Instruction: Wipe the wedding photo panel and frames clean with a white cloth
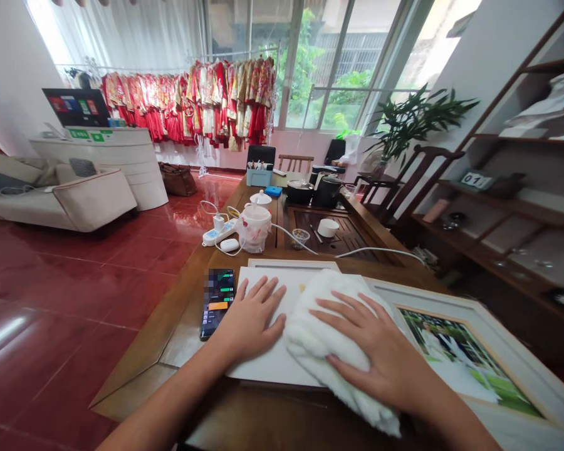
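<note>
My left hand lies flat with spread fingers on a white board at the near end of the wooden table. Under my right hand is a bunched white towel, pressed against the board's right part. The fingers of that hand are spread over the cloth, with the thumb bent toward its near side. A small yellowish spot shows on the board beside the towel's far edge. To the left of my left hand rests a phone with its screen lit. A framed photo lies right of the towel, partly behind my right forearm.
Beyond the board stand a white tub, a power strip, a small clear cup and a white bowl. A white cable crosses the table. Wooden shelves rise at right.
</note>
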Demonstrator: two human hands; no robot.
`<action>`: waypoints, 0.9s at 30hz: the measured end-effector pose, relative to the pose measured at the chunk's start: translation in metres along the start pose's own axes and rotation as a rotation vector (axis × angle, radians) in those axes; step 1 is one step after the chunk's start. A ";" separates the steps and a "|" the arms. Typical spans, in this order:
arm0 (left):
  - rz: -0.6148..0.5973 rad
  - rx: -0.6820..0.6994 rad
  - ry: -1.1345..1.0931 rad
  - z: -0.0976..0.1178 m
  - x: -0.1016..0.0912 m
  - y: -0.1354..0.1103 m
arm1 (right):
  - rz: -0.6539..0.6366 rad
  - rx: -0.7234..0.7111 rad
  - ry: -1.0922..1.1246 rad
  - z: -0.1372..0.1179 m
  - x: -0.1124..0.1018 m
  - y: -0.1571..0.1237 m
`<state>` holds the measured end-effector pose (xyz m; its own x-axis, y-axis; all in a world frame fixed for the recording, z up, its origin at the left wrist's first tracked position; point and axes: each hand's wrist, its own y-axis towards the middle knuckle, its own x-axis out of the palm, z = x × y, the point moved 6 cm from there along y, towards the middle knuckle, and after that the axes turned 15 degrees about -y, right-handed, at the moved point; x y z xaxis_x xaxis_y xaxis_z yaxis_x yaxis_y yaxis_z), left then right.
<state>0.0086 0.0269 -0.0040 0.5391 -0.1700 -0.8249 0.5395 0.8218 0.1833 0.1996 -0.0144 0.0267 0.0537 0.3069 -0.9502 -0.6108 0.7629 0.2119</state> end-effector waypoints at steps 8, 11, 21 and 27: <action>0.001 0.002 0.010 0.003 -0.001 0.000 | 0.018 0.057 -0.012 0.018 0.006 0.027; 0.000 -0.007 0.015 0.003 -0.001 0.000 | 0.026 0.043 -0.031 0.010 0.004 0.016; 0.014 -0.007 0.010 -0.001 0.001 0.001 | -0.008 -0.022 -0.062 -0.011 -0.001 -0.021; -0.021 -0.003 0.029 0.004 0.002 0.003 | -0.010 0.064 -0.048 0.007 0.003 0.010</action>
<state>0.0138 0.0266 -0.0024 0.5089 -0.1710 -0.8437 0.5483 0.8199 0.1645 0.1994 -0.0022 0.0278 0.0984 0.3248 -0.9407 -0.5584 0.8004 0.2180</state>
